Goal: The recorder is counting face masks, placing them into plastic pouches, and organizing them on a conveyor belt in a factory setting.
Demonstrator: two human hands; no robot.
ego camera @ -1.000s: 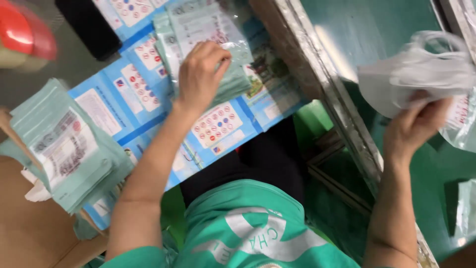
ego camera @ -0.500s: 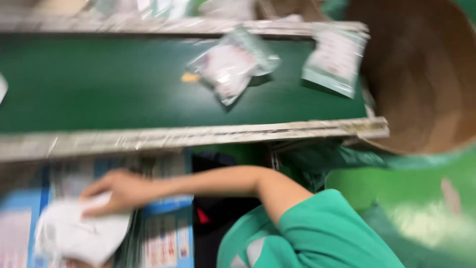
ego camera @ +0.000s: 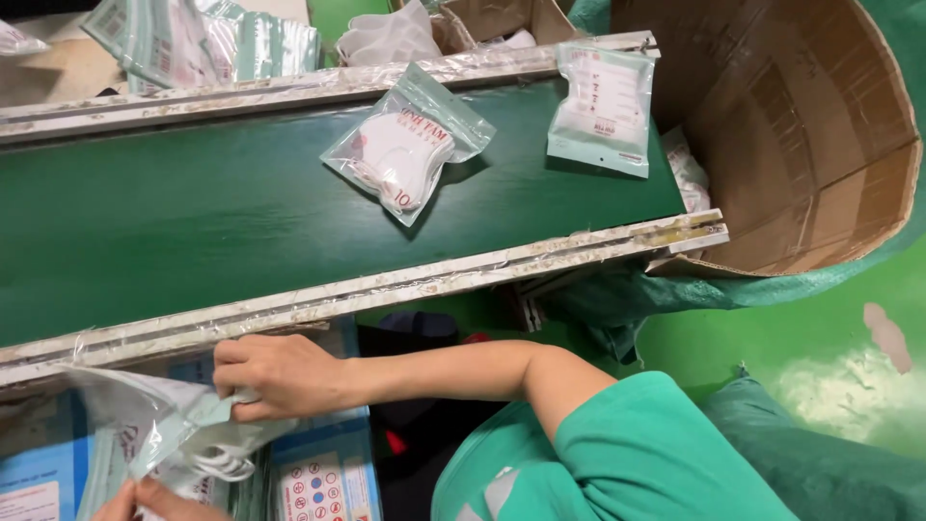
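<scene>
My right hand (ego camera: 275,376) pinches the edge of a clear plastic pouch (ego camera: 135,415) just below the near rail of the conveyor. White face masks (ego camera: 207,453) with ear loops sit half inside that pouch. My left hand (ego camera: 135,500) is mostly cut off at the bottom left, its fingers closed on the pouch's lower end. Both hands work over blue printed cartons (ego camera: 323,478).
A green conveyor belt (ego camera: 193,232) with metal rails carries two sealed mask pouches, one clear (ego camera: 405,145) and one greenish (ego camera: 598,111). A big cardboard box (ego camera: 801,145) stands at the belt's right end. More pouches (ego camera: 193,43) are stacked beyond the far rail.
My view swung from the cartons to the belt. My right hand brought the white masks from the belt side down to the pouch, and my left hand left the pouch stack and joined it.
</scene>
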